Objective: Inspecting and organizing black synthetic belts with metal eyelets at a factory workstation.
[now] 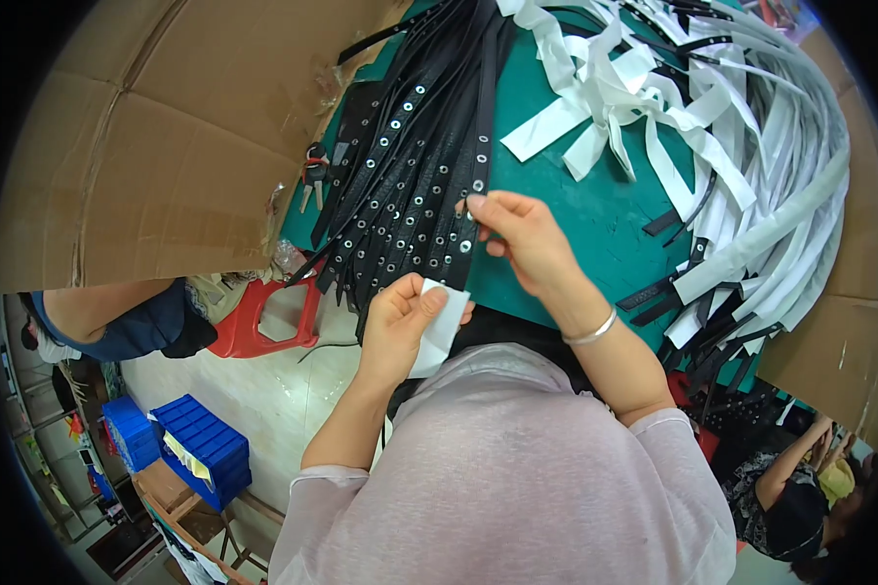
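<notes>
My left hand [392,330] is closed around a white strip [437,343], thumb on top, close to the table's near edge. The strip's lower end hangs toward my body. Thumb and forefinger of my right hand [529,242] are pinched at the edge of a black belt [483,132] with metal eyelets. That belt lies at the right side of a thick bundle of black belts [410,161], their eyelet ends fanned toward me. Whether a smaller piece sits between the right fingertips is too small to tell.
A green table [546,224] carries loose white strips [610,97] and a large bundle of white-wrapped straps [780,195]. Keys [313,177] lie at the left beside cardboard [180,146]. A red stool [263,317] and blue crates [205,444] stand left; other people sit on both sides.
</notes>
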Action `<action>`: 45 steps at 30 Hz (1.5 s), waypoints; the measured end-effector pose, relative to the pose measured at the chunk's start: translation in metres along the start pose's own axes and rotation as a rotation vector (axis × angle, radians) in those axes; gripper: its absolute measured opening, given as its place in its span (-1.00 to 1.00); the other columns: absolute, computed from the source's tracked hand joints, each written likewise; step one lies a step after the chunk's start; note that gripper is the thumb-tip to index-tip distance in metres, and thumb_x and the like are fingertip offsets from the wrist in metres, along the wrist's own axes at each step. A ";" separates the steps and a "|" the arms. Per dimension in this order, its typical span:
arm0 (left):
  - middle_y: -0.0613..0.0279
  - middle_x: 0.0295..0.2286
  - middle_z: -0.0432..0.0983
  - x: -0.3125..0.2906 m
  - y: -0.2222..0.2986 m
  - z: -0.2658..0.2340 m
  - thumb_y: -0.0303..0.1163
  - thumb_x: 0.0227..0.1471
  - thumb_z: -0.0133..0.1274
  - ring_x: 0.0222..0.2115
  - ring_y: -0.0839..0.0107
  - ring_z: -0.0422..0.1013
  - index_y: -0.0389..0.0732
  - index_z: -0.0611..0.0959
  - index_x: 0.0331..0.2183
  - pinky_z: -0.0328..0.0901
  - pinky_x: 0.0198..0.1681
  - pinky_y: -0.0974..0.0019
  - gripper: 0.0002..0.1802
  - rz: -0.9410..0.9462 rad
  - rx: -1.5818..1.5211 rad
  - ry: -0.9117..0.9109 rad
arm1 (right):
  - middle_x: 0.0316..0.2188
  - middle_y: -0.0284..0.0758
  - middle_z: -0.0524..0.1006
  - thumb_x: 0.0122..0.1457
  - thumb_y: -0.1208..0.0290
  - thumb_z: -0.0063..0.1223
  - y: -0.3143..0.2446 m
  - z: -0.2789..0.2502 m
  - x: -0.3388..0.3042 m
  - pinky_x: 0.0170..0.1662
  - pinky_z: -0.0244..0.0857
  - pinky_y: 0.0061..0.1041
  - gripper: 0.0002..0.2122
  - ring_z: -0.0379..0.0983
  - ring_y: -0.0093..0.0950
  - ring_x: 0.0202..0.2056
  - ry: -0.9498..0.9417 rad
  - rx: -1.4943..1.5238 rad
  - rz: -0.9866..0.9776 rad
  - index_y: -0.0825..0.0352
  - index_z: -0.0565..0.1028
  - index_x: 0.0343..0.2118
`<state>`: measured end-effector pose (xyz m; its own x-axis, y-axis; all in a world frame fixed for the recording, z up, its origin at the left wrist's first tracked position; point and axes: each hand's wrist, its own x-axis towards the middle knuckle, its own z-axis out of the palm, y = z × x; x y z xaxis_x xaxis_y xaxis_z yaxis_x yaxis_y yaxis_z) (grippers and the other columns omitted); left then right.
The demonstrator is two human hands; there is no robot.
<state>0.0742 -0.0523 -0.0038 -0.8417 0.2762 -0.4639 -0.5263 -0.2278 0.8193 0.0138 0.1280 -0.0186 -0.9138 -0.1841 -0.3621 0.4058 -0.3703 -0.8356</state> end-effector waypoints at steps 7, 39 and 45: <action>0.09 -0.24 0.50 -0.001 0.011 -0.024 -0.34 0.07 0.04 -0.35 0.52 0.43 -0.19 0.42 -0.50 0.34 -0.27 0.44 -0.81 0.149 0.157 -0.037 | -0.58 -0.50 0.44 0.11 0.43 0.06 0.018 0.020 -0.021 -0.42 0.09 -0.70 -0.84 0.22 -0.74 -0.50 0.105 -0.213 -0.419 0.43 0.57 -0.43; 0.37 -0.58 0.21 -0.019 0.018 -0.035 -0.10 0.08 -0.01 -0.62 0.61 0.17 -0.28 0.42 -0.31 0.27 -0.47 0.42 -0.61 -0.345 -0.203 -0.568 | -0.36 -0.31 0.57 0.19 0.29 -0.06 -0.008 0.011 0.020 -0.30 0.30 -0.65 -0.74 0.44 -0.65 -0.37 -0.045 0.105 -0.086 0.38 0.44 -0.18; 0.37 -0.58 0.21 -0.004 0.029 -0.025 -0.15 0.07 0.02 -0.60 0.61 0.16 -0.26 0.42 -0.36 0.23 -0.49 0.46 -0.66 -0.313 -0.140 -0.607 | -0.36 -0.28 0.57 0.15 0.40 0.00 -0.017 0.033 -0.026 -0.24 0.27 -0.66 -0.81 0.45 -0.62 -0.33 -0.090 0.023 -0.142 0.43 0.51 -0.30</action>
<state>0.0596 -0.0836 0.0136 -0.4530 0.8124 -0.3671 -0.7782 -0.1594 0.6075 0.0318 0.1094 0.0184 -0.9568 -0.2093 -0.2020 0.2744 -0.4192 -0.8654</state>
